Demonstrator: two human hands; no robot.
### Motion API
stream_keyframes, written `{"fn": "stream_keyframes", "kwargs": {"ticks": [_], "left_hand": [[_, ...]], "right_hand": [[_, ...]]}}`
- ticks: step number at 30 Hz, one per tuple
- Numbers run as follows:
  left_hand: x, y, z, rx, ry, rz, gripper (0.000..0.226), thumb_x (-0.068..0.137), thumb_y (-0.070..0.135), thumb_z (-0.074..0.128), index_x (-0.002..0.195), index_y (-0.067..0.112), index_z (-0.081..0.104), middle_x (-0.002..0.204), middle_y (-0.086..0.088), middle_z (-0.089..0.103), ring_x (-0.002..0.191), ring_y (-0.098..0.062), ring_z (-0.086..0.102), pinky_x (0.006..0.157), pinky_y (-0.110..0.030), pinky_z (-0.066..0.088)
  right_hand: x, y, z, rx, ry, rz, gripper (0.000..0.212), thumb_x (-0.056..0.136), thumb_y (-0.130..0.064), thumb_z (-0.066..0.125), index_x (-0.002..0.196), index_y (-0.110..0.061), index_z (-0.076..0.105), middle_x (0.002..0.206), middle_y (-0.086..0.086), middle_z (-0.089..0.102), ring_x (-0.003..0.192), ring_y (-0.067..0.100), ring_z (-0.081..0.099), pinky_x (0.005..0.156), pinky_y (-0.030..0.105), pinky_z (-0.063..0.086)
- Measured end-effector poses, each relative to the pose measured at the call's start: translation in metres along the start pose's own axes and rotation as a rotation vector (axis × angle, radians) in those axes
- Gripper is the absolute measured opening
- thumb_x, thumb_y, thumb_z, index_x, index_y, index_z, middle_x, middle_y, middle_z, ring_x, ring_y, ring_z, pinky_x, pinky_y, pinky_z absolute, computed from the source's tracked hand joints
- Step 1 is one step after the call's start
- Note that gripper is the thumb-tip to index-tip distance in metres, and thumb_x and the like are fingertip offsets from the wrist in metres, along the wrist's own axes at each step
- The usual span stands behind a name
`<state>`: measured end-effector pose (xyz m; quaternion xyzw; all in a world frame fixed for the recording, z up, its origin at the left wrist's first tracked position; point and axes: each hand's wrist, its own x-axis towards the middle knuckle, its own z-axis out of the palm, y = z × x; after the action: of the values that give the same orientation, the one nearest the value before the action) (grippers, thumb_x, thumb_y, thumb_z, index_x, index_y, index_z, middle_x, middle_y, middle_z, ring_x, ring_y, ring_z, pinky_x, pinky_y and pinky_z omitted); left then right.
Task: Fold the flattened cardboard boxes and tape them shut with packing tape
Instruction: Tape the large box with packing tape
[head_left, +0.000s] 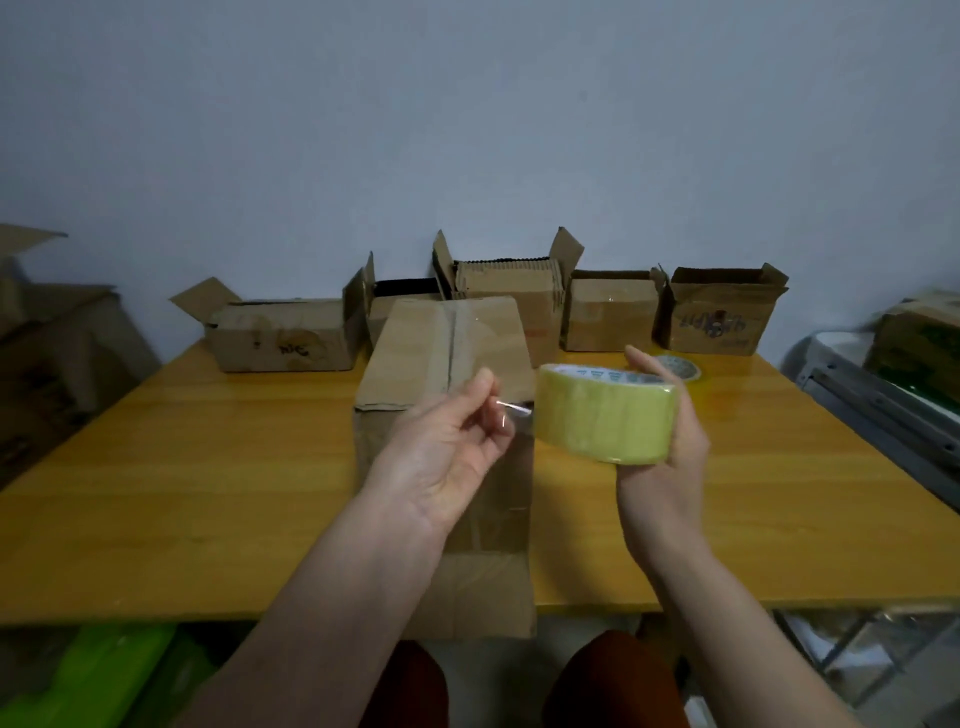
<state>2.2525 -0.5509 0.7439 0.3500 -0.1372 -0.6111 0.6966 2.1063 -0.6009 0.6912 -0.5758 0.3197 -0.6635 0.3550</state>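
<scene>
Both forearms are bare, no sleeves reaching the wrists. The left hand (447, 441) and right hand (670, 441) carry no rings or watch. Rust-red trousers (613, 680) cover the knees.

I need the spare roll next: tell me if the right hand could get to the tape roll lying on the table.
Probably not yet: the right hand grips the yellow-green tape roll. The spare roll lies just beyond it on the table, with nothing between.
</scene>
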Motion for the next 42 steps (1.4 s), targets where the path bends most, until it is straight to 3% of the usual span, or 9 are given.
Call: {"fn": "stream_keyframes", "kwargs": {"ticks": [3,6,11,16,19,24,29,37,42], "left_hand": [[-0.004,0.000,-0.018,0.175,0.124,0.189,0.006,0.088,0.003,0.063,0.092,0.000,0.066,0.077,-0.006,0.062,0.064,-0.010,0.059,0.062,-0.022,0.054],[-0.006,0.008,-0.034,0.193,0.188,0.270,0.005,0.088,0.005,0.062,0.087,0.002,0.066,0.073,-0.004,0.061,0.060,-0.007,0.059,0.062,-0.021,0.053],[-0.004,0.016,-0.050,0.224,0.213,0.221,0.004,0.089,0.004,0.062,0.090,0.003,0.066,0.078,-0.005,0.061,0.069,-0.010,0.058,0.066,-0.023,0.052],[-0.002,0.036,-0.076,0.165,0.388,0.308,0.013,0.089,0.006,0.063,0.102,0.003,0.064,0.092,-0.007,0.060,0.077,-0.011,0.057,0.070,-0.025,0.051],[0.002,0.043,-0.085,0.216,0.401,0.293,0.011,0.087,0.005,0.065,0.098,0.001,0.064,0.085,-0.007,0.060,0.075,-0.012,0.057,0.070,-0.025,0.052],[0.012,0.054,-0.076,0.342,0.448,0.392,0.010,0.083,0.009,0.072,0.088,0.008,0.063,0.078,-0.002,0.059,0.071,-0.011,0.057,0.070,-0.022,0.053],[0.031,0.065,-0.076,0.388,0.457,0.416,0.011,0.084,0.008,0.072,0.084,0.007,0.061,0.071,-0.002,0.055,0.059,-0.009,0.050,0.057,-0.018,0.047],[0.051,0.051,-0.100,0.312,0.427,0.201,0.012,0.089,0.006,0.065,0.098,0.001,0.059,0.083,-0.011,0.061,0.058,-0.008,0.050,0.045,-0.016,0.041],[0.056,0.041,-0.098,0.428,0.476,0.227,0.025,0.091,0.025,0.065,0.111,0.014,0.057,0.099,-0.005,0.062,0.082,-0.016,0.059,0.077,-0.032,0.054]], "right_hand": [[0.005,0.004,-0.008,-0.287,0.004,-0.115,0.049,0.084,0.016,0.054,0.126,-0.009,0.055,0.103,0.000,0.061,0.093,0.015,0.058,0.076,0.010,0.046],[0.004,0.010,-0.018,-0.449,0.020,-0.173,0.060,0.078,0.021,0.049,0.130,-0.009,0.053,0.119,0.005,0.059,0.106,0.014,0.055,0.086,0.016,0.046],[-0.005,0.013,-0.014,-0.422,-0.013,-0.271,0.050,0.083,0.009,0.046,0.125,-0.017,0.051,0.113,-0.006,0.055,0.105,0.007,0.051,0.083,0.005,0.040],[0.005,0.019,-0.040,-0.804,-0.225,-0.519,0.064,0.077,0.005,0.044,0.137,-0.016,0.046,0.105,0.011,0.049,0.095,0.011,0.041,0.073,0.020,0.038],[0.015,0.019,-0.051,-0.727,-0.146,-0.371,0.076,0.071,0.021,0.042,0.137,-0.017,0.047,0.113,0.006,0.051,0.102,0.003,0.040,0.081,0.017,0.037],[0.032,0.009,-0.042,-0.685,-0.214,-0.382,0.067,0.070,0.008,0.036,0.127,-0.021,0.054,0.099,0.003,0.052,0.090,0.009,0.046,0.078,0.004,0.034],[0.051,0.013,-0.034,-0.718,-0.244,-0.369,0.070,0.073,0.014,0.035,0.128,-0.023,0.055,0.094,0.002,0.047,0.084,0.008,0.042,0.071,0.020,0.037],[0.043,0.062,-0.022,-0.662,-0.338,-0.224,0.075,0.073,0.025,0.043,0.128,-0.025,0.057,0.096,0.004,0.054,0.087,0.009,0.050,0.075,0.022,0.042],[0.039,0.069,-0.016,-0.576,-0.326,-0.167,0.075,0.076,0.026,0.043,0.127,-0.028,0.054,0.101,0.002,0.054,0.090,0.002,0.049,0.079,0.018,0.041]]}}
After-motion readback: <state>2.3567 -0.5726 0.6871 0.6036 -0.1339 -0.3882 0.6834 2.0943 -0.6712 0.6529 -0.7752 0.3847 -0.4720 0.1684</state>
